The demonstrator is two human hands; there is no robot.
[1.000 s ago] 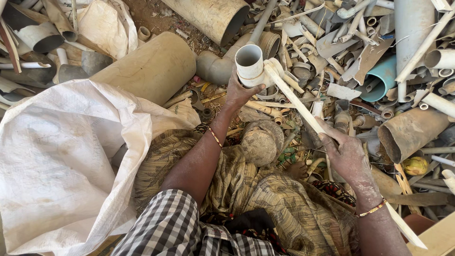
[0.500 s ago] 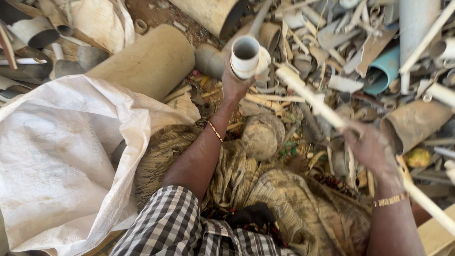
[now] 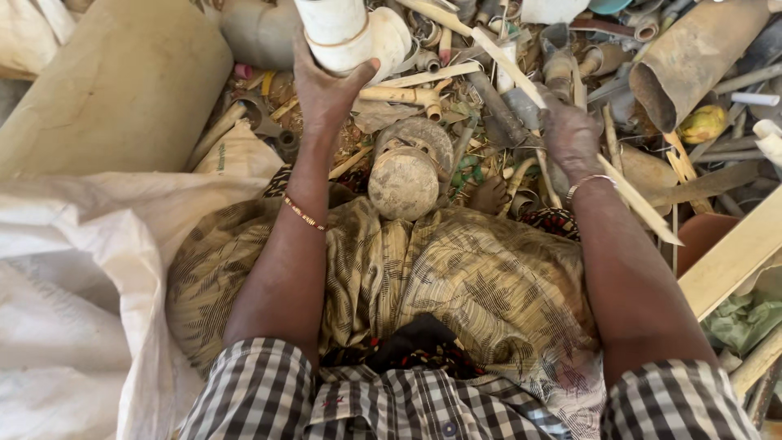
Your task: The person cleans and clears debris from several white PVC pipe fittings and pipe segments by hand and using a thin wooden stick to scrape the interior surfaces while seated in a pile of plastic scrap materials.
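The left hand [image 3: 326,85] sits at the upper middle of the frame, its fingers wrapped around a white plastic pipe fitting [image 3: 346,33] that runs up past the top edge; the thumb presses on the fitting's wider collar at the right; a beaded bracelet [image 3: 303,213] circles that wrist lower down. The right hand [image 3: 570,134] lies to the upper right, closed around a long cream plastic strip [image 3: 631,195] that slants from the top centre down to the right, its pointed end showing beyond the wrist; a thin metal bangle [image 3: 588,181] rings this wrist. The two hands are well apart, each clamped on its own piece. Between them, near the frame's centre, a round dusty pipe cap [image 3: 405,181] rests at the edge of the patterned yellow-brown cloth [image 3: 456,277] that covers the lap; checked sleeves [image 3: 261,391] fill the bottom edge. A white woven sack [image 3: 73,310] spreads across the lower left; a wide tan pipe [image 3: 114,85] lies in the upper left; a heap of scrap pipes and offcuts [image 3: 692,57] crowds the upper right; a pale wooden board [image 3: 733,253] angles in at the right edge.
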